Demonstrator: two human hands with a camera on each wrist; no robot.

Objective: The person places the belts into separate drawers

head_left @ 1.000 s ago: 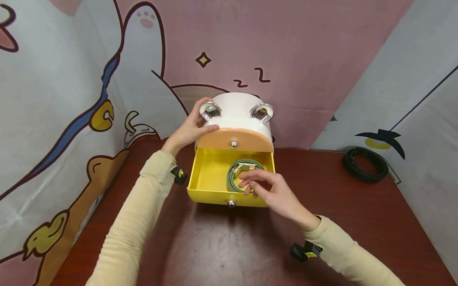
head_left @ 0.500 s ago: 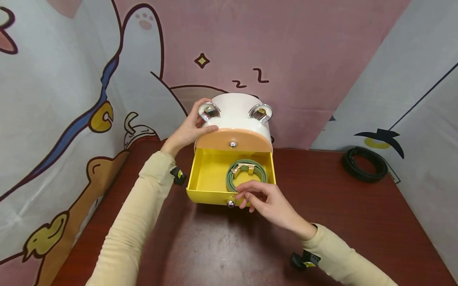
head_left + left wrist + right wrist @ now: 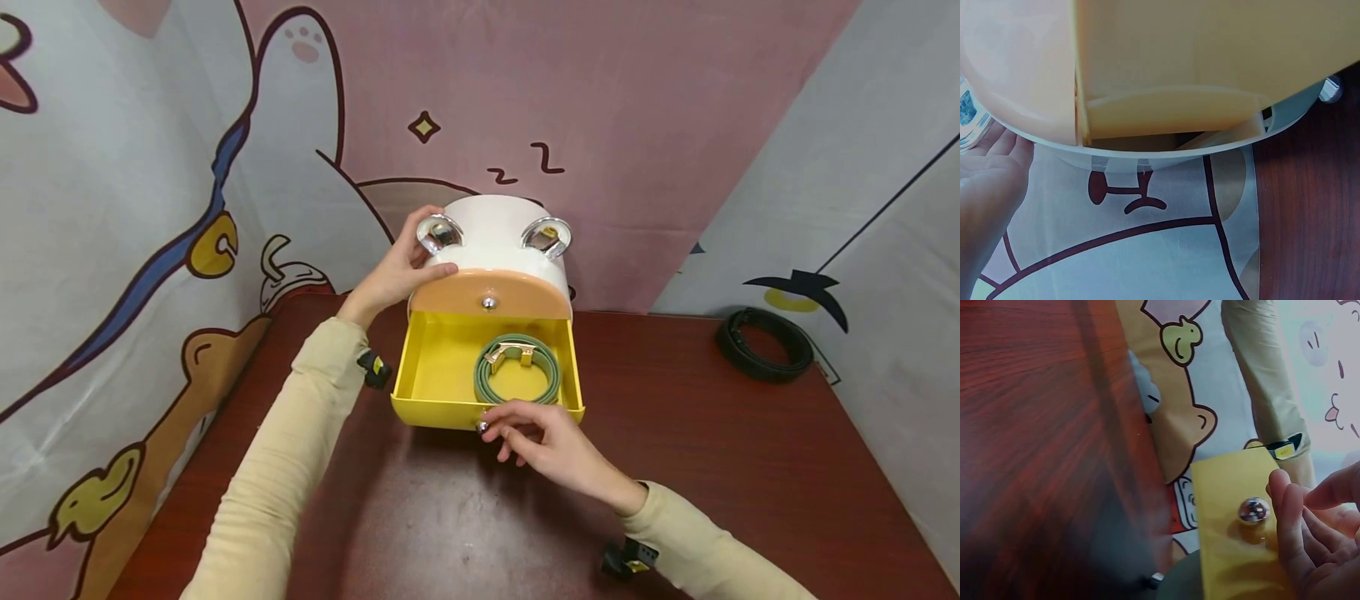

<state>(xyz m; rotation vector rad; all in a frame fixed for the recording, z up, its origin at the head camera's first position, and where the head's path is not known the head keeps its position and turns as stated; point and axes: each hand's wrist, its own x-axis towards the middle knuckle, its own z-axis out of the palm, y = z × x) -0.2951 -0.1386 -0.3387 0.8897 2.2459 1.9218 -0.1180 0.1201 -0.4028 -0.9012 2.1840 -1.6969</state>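
Observation:
A white frog-shaped drawer box [image 3: 498, 212] with mirrored eyes stands against the backdrop. My left hand [image 3: 397, 271] grips its upper left corner, thumb along the front edge and fingers behind the left eye. The lower yellow drawer [image 3: 427, 412] is pulled out, and a coiled green belt [image 3: 483, 379] with a gold buckle lies in its right half. At the drawer front hovers my right hand [image 3: 551, 442], loosely bent fingertips right beside the silver knob [image 3: 1254, 511]. In the right wrist view the knob stands free next to those fingers.
Above the open drawer is a closed orange drawer [image 3: 450, 296] with its own knob. A coiled black belt [image 3: 765, 367] lies at the back right of the dark red table [image 3: 675, 400]. Cartoon-printed cloth [image 3: 600, 125] encloses the back and sides.
My right hand has moved from over the green belt toward me and down to the drawer knob, uncovering the belt. The left hand and drawer have stayed in place.

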